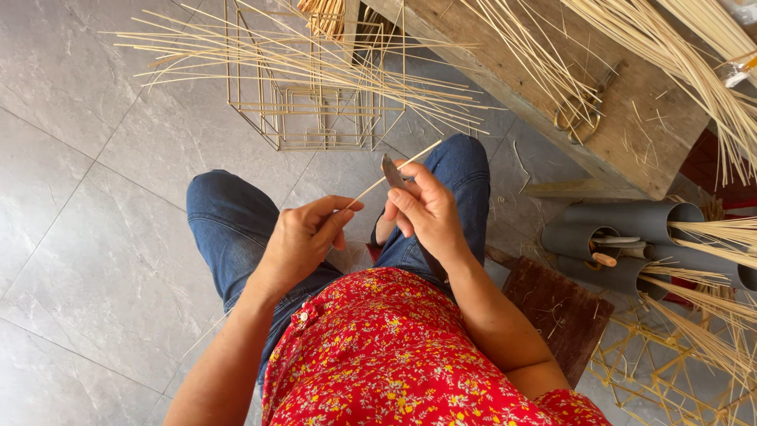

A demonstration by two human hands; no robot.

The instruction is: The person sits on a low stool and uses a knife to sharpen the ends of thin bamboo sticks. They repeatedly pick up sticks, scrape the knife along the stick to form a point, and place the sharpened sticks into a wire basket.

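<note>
My left hand [303, 237] pinches the near end of a thin pale bamboo stick [402, 164] between thumb and fingers. The stick slants up and to the right, over my knees in blue jeans. My right hand [424, 209] grips a small knife [392, 170], its grey blade pointing up and resting against the stick near its middle. Both hands are held close together above my lap.
A square frame of thin sticks [303, 102] stands on the grey tiled floor ahead, with loose sticks lying across it. A wooden bench [631, 126] with stick bundles is at the upper right. Grey tubes [631, 229] holding sticks and a wooden stool [560, 308] are at the right.
</note>
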